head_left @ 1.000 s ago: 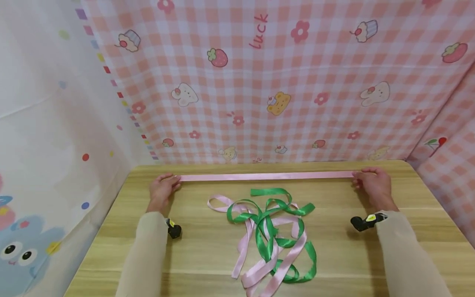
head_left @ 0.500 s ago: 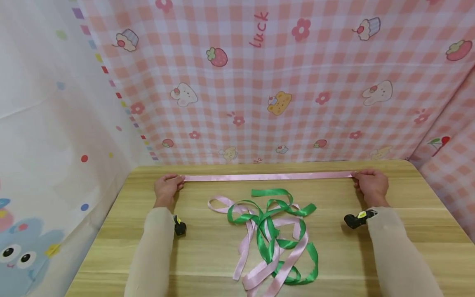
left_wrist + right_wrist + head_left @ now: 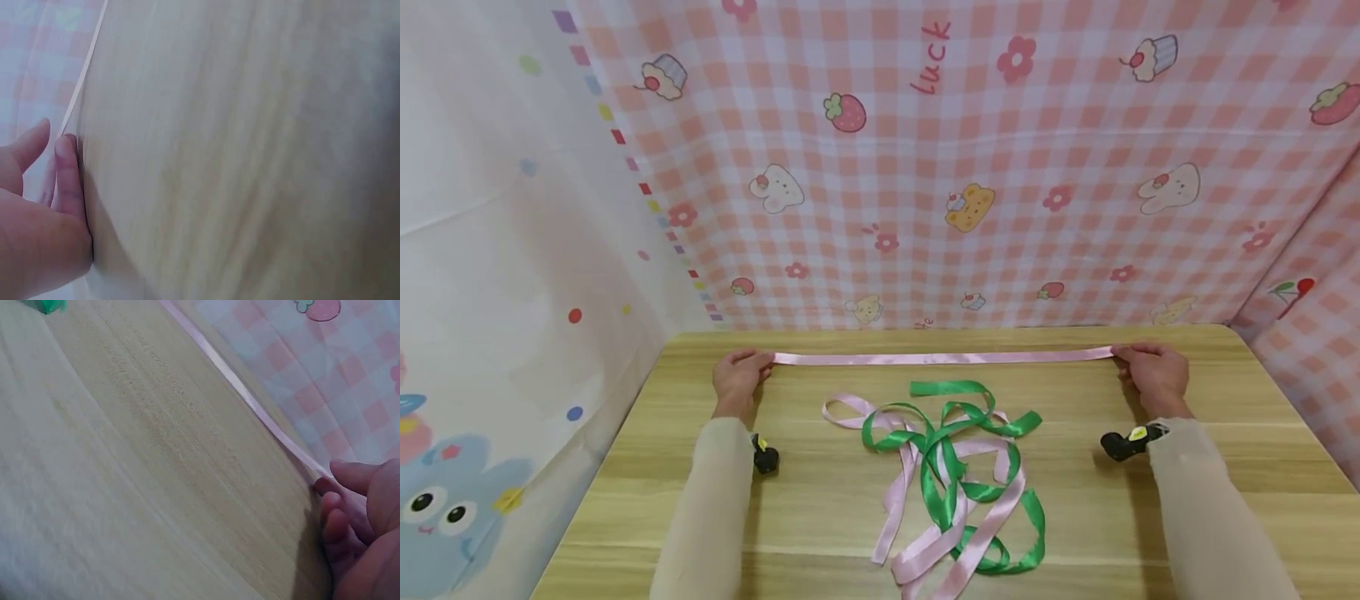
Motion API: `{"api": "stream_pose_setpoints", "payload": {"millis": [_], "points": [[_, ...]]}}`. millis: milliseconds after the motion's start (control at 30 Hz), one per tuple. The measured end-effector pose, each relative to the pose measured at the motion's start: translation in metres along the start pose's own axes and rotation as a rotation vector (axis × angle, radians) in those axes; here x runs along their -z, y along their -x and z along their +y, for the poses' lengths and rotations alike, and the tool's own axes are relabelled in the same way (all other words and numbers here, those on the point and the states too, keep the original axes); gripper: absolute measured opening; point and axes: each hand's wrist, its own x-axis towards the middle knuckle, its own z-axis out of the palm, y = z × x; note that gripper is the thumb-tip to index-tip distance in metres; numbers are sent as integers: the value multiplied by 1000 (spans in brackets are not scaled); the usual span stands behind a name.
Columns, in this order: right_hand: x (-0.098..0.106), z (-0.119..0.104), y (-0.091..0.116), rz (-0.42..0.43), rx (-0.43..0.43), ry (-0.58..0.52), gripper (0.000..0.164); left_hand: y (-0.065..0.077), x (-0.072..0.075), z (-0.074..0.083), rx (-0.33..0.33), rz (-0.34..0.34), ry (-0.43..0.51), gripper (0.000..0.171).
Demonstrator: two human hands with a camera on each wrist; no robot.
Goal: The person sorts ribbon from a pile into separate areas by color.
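Observation:
A pink satin ribbon (image 3: 925, 359) stretches sideways in a straight line near the far edge of the table. My left hand (image 3: 739, 383) holds its left end, which in the left wrist view rises to the fingertips (image 3: 65, 149). At the other end my right hand (image 3: 1153, 375) pinches the ribbon between thumb and fingers, and there the ribbon (image 3: 240, 390) bends up off the tabletop. Between the arms, closer to the body, lies a loose tangle of green ribbon (image 3: 1033, 533) and more pink ribbon (image 3: 988, 533). Neither hand touches that pile.
The wooden table (image 3: 820, 517) backs onto a pink checked curtain (image 3: 865, 183). A white patterned cloth (image 3: 497, 250) hangs at the left. Black wrist cameras (image 3: 1123, 444) sit at both cuffs.
Both hands have come slightly inward and the straight ribbon's visible span is a little shorter. The tangled ribbons have stayed in place; the head view has shifted slightly.

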Motion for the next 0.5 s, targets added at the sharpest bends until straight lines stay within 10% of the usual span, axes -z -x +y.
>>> {"api": "stream_pose_setpoints", "payload": {"millis": [200,500], "points": [[3,0,14,-80,175,178,43,9,12,3,-23,-48,63,55],[-10,9,83,-265,807,560,13,42,12,11,-343,-148,-432,42]]}}
